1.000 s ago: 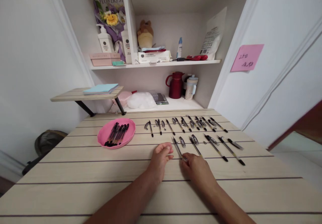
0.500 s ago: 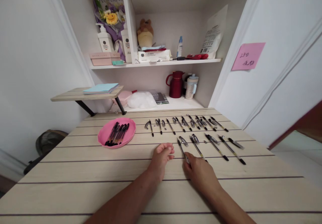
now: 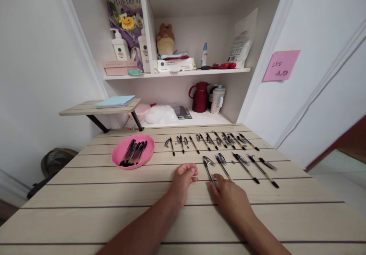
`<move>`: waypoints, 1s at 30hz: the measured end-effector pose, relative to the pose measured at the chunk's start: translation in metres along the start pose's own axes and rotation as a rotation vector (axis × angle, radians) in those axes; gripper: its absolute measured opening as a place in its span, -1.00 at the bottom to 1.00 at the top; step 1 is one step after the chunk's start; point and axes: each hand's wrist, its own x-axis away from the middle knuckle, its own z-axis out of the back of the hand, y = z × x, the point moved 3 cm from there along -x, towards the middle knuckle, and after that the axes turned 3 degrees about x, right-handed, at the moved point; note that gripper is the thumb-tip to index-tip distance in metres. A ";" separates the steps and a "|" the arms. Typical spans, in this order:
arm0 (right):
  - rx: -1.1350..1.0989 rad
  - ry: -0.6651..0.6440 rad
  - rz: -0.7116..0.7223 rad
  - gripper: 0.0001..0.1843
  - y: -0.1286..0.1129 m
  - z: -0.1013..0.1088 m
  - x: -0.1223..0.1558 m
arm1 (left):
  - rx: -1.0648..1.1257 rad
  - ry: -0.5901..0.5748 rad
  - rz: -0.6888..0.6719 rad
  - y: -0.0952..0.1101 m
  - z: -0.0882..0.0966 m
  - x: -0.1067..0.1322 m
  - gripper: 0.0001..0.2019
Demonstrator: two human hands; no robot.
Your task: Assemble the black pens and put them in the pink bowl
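Observation:
My right hand (image 3: 230,196) rests on the striped tabletop, its fingers closed around the lower end of a black-and-clear pen (image 3: 208,171). The pen's upper end lies against a loose clear pen cap (image 3: 211,162). To the left, my left hand (image 3: 184,178) rests on its side, fingers loosely curled, with nothing visible in it. Just right of the held pen is another pen (image 3: 224,168), partly covered by my right hand, with a cap (image 3: 221,158) by its top. Farther right lie more pens (image 3: 248,170) and a dark pen cap (image 3: 268,163).
Behind, a row of pens (image 3: 194,144) with loose caps and small parts crosses the table. A pink bowl (image 3: 148,157) on the left holds several pens. A small raised shelf (image 3: 77,110) bears blue paper. A red jug (image 3: 200,97) and a cup (image 3: 217,99) stand at the back.
The held pen's upper end has shifted slightly right and now meets the loose cap beside it. My right hand has turned a little with it. My left hand has stayed in place.

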 end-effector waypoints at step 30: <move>0.104 -0.112 0.043 -0.62 -0.017 0.011 -0.035 | -0.041 -0.020 -0.012 -0.009 0.006 -0.009 -0.70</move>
